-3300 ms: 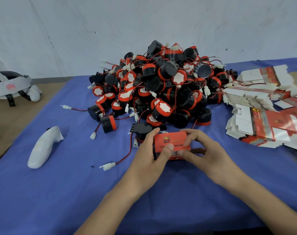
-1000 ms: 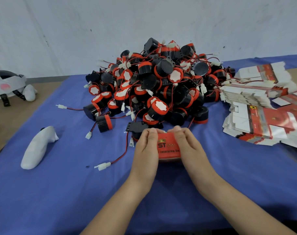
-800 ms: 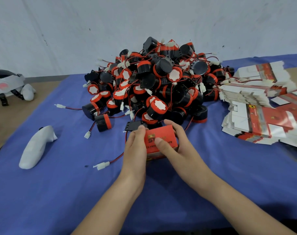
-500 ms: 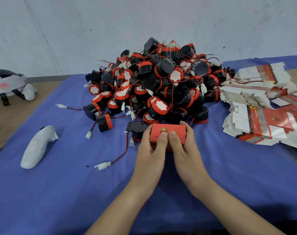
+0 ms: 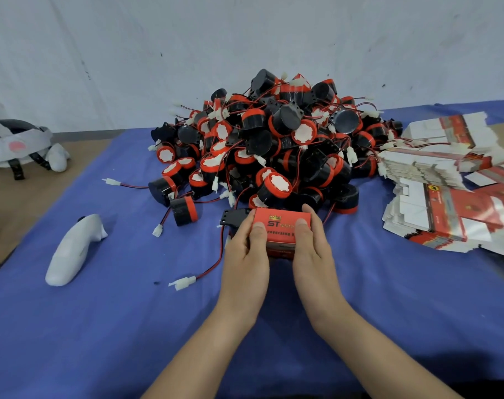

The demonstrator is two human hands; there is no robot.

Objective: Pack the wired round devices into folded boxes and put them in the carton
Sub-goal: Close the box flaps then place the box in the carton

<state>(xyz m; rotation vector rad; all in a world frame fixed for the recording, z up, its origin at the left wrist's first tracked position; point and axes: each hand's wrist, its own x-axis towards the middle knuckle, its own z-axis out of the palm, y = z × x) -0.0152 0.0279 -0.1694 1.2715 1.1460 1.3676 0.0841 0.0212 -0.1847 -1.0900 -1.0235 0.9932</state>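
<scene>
**Q:** so where's the red box (image 5: 282,226) at, and who's got hold of it?

**A:** It's down on the blue cloth (image 5: 389,298), just at the near edge of the pile of round devices (image 5: 274,145). Both hands are on it. The left hand (image 5: 246,254) grips the left end and the right hand (image 5: 312,251) grips the right end, with the thumbs flat on the top face and the fingers curled round the far side.

**Q:** and the rest of the table?

**A:** The flat boxes (image 5: 446,197) are stacked off to the right. A red and black wire (image 5: 216,263) runs out from by the box's left end to a white plug (image 5: 184,282) on the cloth. There's a white controller (image 5: 75,249) on the left and a headset (image 5: 14,145) at far left.
</scene>
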